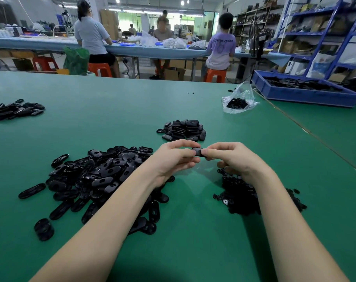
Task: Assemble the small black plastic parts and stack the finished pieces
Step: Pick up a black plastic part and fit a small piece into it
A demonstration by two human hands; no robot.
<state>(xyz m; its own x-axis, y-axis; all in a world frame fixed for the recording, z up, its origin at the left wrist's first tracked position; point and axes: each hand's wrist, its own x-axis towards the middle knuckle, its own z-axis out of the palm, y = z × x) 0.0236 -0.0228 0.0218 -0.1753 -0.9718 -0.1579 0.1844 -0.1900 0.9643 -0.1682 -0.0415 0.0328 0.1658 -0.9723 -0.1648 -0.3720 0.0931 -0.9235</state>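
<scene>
Both hands pinch black part (197,152); fingers hide most of it.

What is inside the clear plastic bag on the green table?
The clear plastic bag holds a small heap of black parts. Their shape cannot be made out, and whatever lies beneath the heap is covered.

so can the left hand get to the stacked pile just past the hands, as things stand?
Probably yes, but not free yet: the left hand and right hand both pinch one black part. The stacked pile lies just beyond on bare green table, with nothing between.
</scene>
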